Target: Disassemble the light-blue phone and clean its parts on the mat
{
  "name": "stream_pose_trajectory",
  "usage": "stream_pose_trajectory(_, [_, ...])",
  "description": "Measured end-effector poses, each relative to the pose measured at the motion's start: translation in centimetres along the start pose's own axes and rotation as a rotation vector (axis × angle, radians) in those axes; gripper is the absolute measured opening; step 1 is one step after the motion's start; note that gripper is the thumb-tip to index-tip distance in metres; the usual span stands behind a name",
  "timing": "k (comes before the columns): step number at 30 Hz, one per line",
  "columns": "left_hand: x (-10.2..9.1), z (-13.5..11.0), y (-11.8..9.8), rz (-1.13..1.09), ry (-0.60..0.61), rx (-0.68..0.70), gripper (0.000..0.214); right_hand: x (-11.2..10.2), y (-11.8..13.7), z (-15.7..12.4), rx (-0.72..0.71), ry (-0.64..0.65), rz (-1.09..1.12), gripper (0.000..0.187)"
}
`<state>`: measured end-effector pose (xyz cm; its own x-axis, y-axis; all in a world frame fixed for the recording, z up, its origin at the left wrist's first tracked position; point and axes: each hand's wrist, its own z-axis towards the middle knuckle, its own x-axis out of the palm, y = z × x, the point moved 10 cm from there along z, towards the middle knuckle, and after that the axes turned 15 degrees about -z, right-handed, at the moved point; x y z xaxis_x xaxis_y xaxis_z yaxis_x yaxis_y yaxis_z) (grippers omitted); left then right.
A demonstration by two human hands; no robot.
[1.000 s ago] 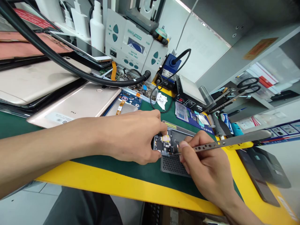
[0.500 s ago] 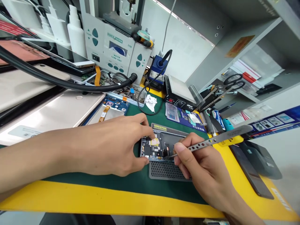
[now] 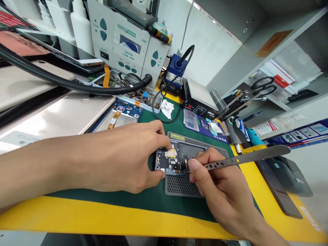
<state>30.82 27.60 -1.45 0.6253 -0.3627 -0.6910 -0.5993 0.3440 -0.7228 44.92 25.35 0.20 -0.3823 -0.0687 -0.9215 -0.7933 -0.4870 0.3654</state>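
A dark phone circuit board (image 3: 171, 160) with a gold patch lies on a grey perforated holder (image 3: 180, 184) on the green mat. My left hand (image 3: 133, 157) pinches the board's left end between thumb and forefinger, holding it down. My right hand (image 3: 217, 184) is closed around steel tweezers (image 3: 238, 160), whose tips touch the board's lower right part. The tweezers' back end sticks out to the right.
Gold phone back covers (image 3: 61, 116) lie at the left under a thick black hose (image 3: 64, 85). A rework station (image 3: 128, 51), a blue iron stand (image 3: 175, 71), a small hot plate (image 3: 202, 99) and a parts tray (image 3: 138, 97) stand behind. A dark phone (image 3: 279, 191) lies at the right on the yellow edge (image 3: 102, 218).
The view has shifted slightly. Both hands stay on the board, and the tweezer tips have moved a little along its lower edge.
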Motion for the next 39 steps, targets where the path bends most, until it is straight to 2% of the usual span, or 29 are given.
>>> stream_pose_trajectory(24, [-0.2, -0.4, -0.2, 0.0, -0.02, -0.001, 0.026, 0.1, 0.6, 0.4, -0.029, 0.002, 0.011, 0.032])
stream_pose_trajectory(33, [-0.1, -0.1, -0.3, -0.014, 0.011, 0.03, 0.027, 0.4, 0.6, 0.3, -0.026, 0.025, 0.029, 0.031])
stream_pose_trajectory(36, [-0.1, -0.4, -0.3, -0.018, 0.007, 0.026, 0.035, 0.1, -0.1, 0.7, 0.036, 0.048, 0.096, 0.036])
stream_pose_trajectory(39, [0.0, -0.5, -0.4, -0.027, 0.023, 0.015, 0.039, -1.3, -1.3, 1.1, 0.134, 0.015, 0.201, 0.044])
